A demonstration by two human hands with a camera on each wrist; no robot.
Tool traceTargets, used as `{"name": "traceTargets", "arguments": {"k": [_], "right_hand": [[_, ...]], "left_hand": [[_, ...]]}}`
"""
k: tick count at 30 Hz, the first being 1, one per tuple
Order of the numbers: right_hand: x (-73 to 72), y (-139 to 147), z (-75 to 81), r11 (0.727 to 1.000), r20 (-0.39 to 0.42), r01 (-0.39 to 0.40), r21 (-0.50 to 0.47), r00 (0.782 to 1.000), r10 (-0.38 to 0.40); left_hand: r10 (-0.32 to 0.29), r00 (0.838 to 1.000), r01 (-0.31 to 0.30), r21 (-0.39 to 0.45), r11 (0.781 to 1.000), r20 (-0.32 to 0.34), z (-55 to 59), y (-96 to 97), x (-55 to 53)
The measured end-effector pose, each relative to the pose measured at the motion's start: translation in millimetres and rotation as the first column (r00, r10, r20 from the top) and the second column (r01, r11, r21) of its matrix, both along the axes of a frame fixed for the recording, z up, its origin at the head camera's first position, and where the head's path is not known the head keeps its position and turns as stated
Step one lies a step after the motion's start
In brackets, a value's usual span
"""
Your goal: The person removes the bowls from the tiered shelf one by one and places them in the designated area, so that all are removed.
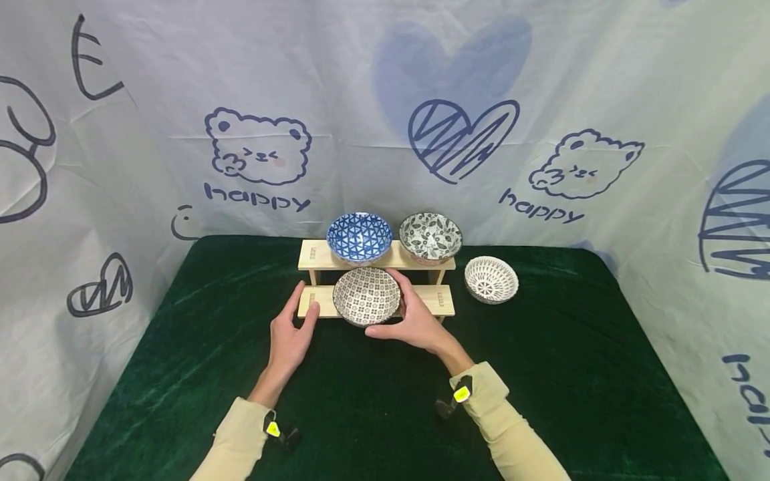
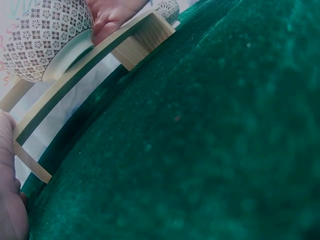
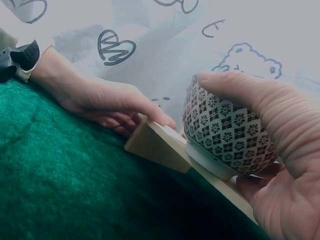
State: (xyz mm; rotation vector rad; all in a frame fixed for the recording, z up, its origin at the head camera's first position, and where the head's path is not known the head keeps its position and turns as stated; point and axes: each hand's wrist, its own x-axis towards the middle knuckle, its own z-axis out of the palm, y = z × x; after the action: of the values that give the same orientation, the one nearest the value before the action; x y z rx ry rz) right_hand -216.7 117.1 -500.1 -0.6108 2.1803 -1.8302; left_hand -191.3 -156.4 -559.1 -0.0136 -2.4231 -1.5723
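My right hand [image 1: 418, 324] grips the right side of a bowl [image 1: 367, 296] with a small dark flower-tile pattern, thumb at the near rim and fingers behind. The bowl's pale foot meets the lower step of a two-tier wooden stand [image 1: 446, 300], as the right wrist view shows. At the stand's left end, my left hand [image 1: 291, 337] holds the lower step's edge; in the right wrist view its thumb lies over the board and its other fingers curl beside it. A blue-patterned bowl [image 1: 359, 237] and a leaf-patterned bowl [image 1: 430, 237] sit on the upper step.
A white bowl with dark dashes [image 1: 491, 280] stands on the green cloth [image 1: 559, 361] to the right of the stand. Behind the table hangs a pale curtain [image 1: 361, 80] printed with hearts and bears.
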Motion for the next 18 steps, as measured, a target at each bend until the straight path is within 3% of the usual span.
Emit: {"name": "traceTargets", "arguments": {"k": [18], "right_hand": [[2.5, -6.7, -2.0, 0.998, -0.011, 0.050, -0.029, 0.999, -0.050]], "left_hand": [[0.000, 1.000, 0.000, -0.009, 1.000, 0.006, 0.7, 0.2, 0.6]]}}
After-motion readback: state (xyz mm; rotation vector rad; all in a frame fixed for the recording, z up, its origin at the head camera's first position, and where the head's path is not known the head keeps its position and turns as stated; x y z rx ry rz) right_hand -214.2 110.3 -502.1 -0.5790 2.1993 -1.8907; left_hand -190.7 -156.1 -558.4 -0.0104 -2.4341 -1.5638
